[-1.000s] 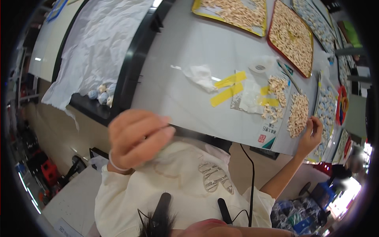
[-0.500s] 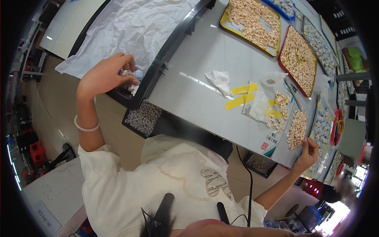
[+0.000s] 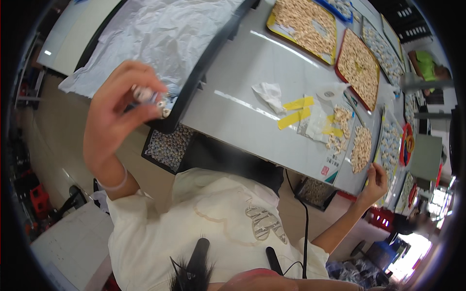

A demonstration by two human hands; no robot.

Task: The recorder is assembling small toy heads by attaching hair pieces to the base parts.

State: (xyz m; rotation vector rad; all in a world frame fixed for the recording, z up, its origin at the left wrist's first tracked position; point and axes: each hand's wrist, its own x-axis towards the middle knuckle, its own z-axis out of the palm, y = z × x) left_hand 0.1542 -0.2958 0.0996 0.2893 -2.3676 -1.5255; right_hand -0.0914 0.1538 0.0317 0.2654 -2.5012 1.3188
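Closed around several small bluish-white and brown rounded pieces (image 3: 145,94), my left hand (image 3: 114,109) is held up over the near corner of a black-rimmed tray (image 3: 196,72). The hand is a little blurred, and the exact kind of the pieces does not show. Crumpled white paper (image 3: 167,36) lines the tray. At the far right, my right hand (image 3: 374,185) is at the table's edge with its fingers pressed together. Just beyond those fingertips lies a heap of small cream-coloured pieces (image 3: 361,148). Whatever the right fingers hold, if anything, is hidden.
Cream pieces fill a yellow-rimmed tray (image 3: 303,26) and a red-rimmed tray (image 3: 358,68) at the back. Yellow tape strips (image 3: 294,119) and a crumpled tissue (image 3: 268,95) lie mid-table. A bin of greyish beads (image 3: 167,148) stands below the table. A black cable (image 3: 307,218) hangs in front.
My left hand has lifted out of the tray's near corner and come toward me with the pieces in its grip. My right hand stays by the cream heap.
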